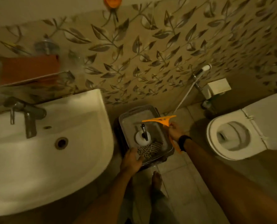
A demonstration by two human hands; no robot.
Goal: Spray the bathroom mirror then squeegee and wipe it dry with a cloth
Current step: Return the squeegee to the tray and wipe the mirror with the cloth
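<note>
A grey plastic basket (126,117) stands on the floor between the sink and the toilet. Inside it stands a white spray bottle (141,137) with a dark nozzle, and a striped cloth (150,148) lies at its near end. My right hand (175,130) grips the handle of an orange squeegee (160,119), whose blade hangs over the basket's far right corner. My left hand (131,160) rests on the basket's near rim, fingers by the striped cloth; whether it holds the cloth is unclear. The mirror is out of view.
A white sink (86,143) with a metal tap (29,120) fills the left. A white toilet (231,138) stands on the right, with a hand shower (205,67) on the leaf-patterned wall. A shelf with a red box (29,68) hangs above the sink. My bare foot (156,177) is below the basket.
</note>
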